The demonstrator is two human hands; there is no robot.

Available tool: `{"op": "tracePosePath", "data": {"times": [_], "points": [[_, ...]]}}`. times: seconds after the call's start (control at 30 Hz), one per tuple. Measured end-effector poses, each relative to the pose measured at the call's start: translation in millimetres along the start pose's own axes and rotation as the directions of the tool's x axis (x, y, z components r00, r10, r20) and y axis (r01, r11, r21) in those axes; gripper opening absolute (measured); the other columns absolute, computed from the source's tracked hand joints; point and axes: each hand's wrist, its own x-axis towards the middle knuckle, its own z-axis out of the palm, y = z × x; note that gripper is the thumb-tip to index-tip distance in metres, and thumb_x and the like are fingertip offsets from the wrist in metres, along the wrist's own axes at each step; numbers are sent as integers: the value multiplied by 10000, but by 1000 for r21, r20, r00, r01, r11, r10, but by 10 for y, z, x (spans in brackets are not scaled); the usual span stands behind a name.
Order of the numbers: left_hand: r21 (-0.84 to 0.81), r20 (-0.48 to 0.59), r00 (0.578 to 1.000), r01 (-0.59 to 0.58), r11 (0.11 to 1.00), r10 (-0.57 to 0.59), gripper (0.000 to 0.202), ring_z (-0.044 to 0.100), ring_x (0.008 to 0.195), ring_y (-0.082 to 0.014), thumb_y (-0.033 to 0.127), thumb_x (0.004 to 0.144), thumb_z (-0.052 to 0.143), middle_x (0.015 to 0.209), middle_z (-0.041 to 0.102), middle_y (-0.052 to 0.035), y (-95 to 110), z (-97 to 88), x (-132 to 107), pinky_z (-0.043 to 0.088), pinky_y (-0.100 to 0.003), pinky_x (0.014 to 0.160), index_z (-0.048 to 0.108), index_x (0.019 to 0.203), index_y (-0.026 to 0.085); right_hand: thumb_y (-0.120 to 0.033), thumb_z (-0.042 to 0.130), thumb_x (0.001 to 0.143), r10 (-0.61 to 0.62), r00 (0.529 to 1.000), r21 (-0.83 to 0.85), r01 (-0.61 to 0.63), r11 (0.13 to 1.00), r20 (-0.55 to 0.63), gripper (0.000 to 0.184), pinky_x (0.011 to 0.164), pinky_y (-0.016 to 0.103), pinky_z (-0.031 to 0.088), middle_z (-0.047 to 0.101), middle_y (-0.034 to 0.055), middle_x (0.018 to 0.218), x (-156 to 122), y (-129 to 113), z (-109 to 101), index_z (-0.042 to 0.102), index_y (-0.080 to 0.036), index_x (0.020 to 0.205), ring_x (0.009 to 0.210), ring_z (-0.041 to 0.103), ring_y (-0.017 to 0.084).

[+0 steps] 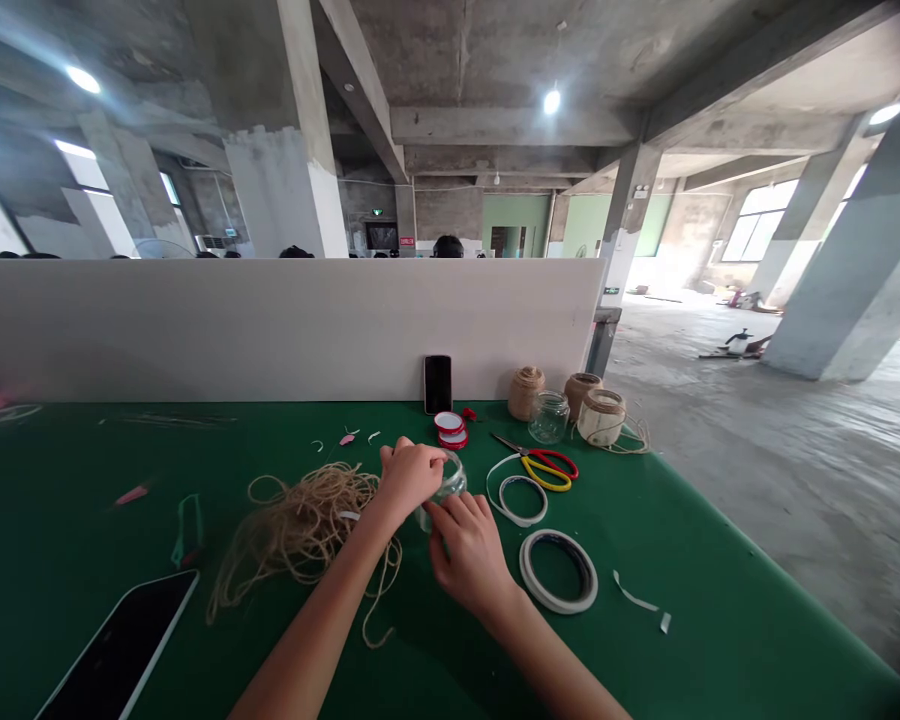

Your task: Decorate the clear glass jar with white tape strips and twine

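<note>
Between my two hands lies a clear glass jar (454,476), tipped on its side and partly hidden by my fingers. My left hand (411,478) grips the jar from its upper left with bent fingers. On the jar's near side, my right hand (465,545) has its fingers curled and pressed against the glass; whether a strip of tape is under them I cannot make out. A loose heap of jute twine (307,525) spreads just left of my left forearm. To the right of the jar are a narrow tape roll (504,499) with its end pulled out and a wider tape roll (526,570).
Red-and-yellow scissors (547,468) lie open beyond the rolls. Twine-wrapped jars (526,394) and a bare glass jar (549,418) stand at the back right. A phone (438,384) leans on the white partition (285,325); a larger phone (120,645) lies front left. Tape scraps (636,597) lie right.
</note>
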Motion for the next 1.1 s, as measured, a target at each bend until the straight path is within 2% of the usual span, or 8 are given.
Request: {"op": "tracePosePath", "data": {"times": [0.1,0.23,0.4,0.5,0.57,0.73,0.9,1.1], "points": [[-60,42,999,-24,998,26,346,545,958,-249,218,829,372,805,712,-13,-28,-46,-16,302,-402,837,686,948,301,-111,414,803,107,992,114,-100,988,-59,217,653,301,317,570,50,795,0,98,-28,603,-190,875,737,470,178],[-113,68,996,-47,993,55,360,553,986,-241,234,846,346,812,716,0,-74,-116,-49,305,-400,866,685,946,298,-120,370,819,291,943,232,-250,940,-163,232,685,298,364,565,54,791,4,357,-40,584,-177,889,759,490,185],[-225,-21,994,-106,969,104,343,556,975,-225,288,863,336,887,701,1,-173,-151,-71,327,-401,916,669,944,272,-183,392,829,384,911,278,-335,900,-148,233,708,316,420,568,76,892,7,546,8,555,-169,994,810,518,196],[-401,-110,993,-89,912,49,356,540,1042,-218,322,871,327,1118,622,-49,-291,-67,-70,397,-343,882,606,1072,231,-274,501,800,400,914,346,-353,869,-71,434,783,354,456,542,101,1048,-27,567,111,428,-167,1214,913,535,214],[-513,-90,996,-39,857,-9,394,540,1065,-220,345,881,317,1204,565,-85,-369,23,-74,430,-327,853,525,1188,211,-335,576,759,390,921,393,-355,848,-10,610,843,385,455,512,114,1134,-55,569,201,336,-176,1297,981,535,228],[-669,5,998,46,742,-57,441,607,939,-210,386,878,314,1051,623,-108,-459,219,-111,494,-305,744,470,1221,157,-370,655,686,379,925,403,-350,845,9,813,931,431,416,466,145,1226,-83,574,362,240,-173,1358,1106,495,271],[-739,29,996,82,669,-89,475,641,699,-177,427,857,287,864,641,-87,-454,313,-187,519,-296,624,492,1159,123,-375,694,645,433,897,437,-425,793,86,987,983,470,355,437,159,1287,-72,591,363,93,-178,1403,1198,434,301],[-645,29,997,70,761,-68,439,645,722,-169,383,873,248,843,639,-70,-525,362,-256,515,-283,642,450,1175,136,-325,700,653,426,890,585,-435,685,164,998,1007,451,327,488,117,1233,-60,627,273,48,-217,1402,1150,488,251]]}}
